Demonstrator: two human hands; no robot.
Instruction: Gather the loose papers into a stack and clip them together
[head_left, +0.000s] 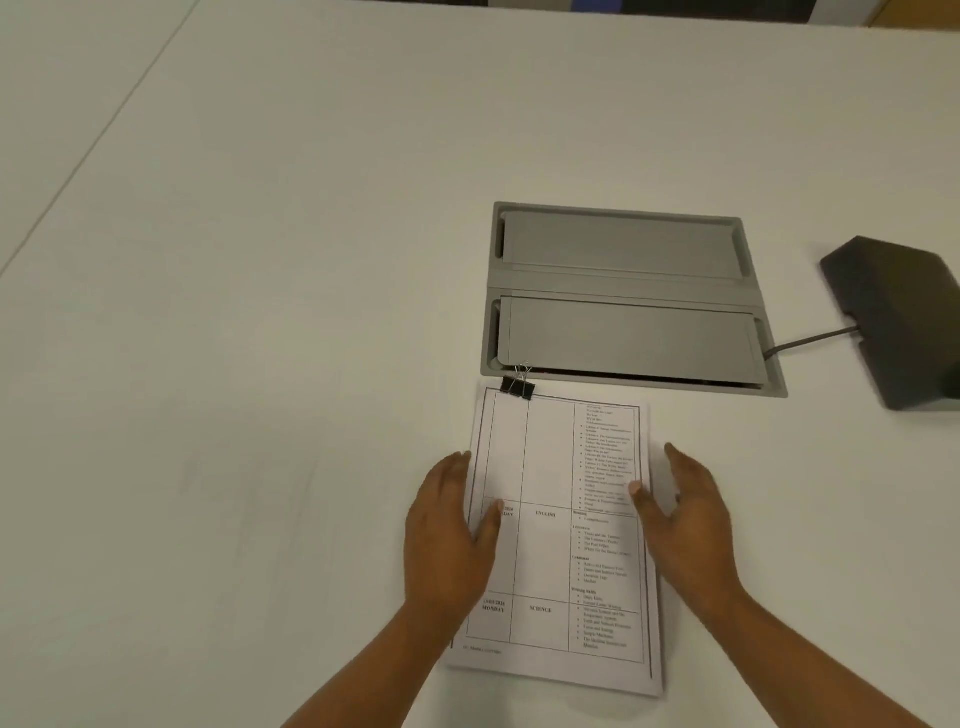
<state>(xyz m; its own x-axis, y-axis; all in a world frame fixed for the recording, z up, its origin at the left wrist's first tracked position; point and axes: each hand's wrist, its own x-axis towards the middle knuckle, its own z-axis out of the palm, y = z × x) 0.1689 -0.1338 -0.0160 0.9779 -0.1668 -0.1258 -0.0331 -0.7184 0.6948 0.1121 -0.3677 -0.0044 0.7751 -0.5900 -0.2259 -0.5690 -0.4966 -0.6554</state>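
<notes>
All papers (550, 467) sat stacked w/ binder clip (518, 385) on far-left corner; task looked approx. done. Left hand (447, 540) & right hand (685, 525) lay spread flat along the sides, gripping nothing.

paper stack (556, 545) white, black ruled grid – binder clip (518, 387) black – bench (260, 312) off-white, cable box (623, 296) grey

A: From where did the camera look?
B: From the person's head, forward and steeply down onto the white table (260, 312).
A: How near?
B: Close. The paper stack (550, 467) lay just below it, low in the frame. It was one wide-angle view.
</notes>
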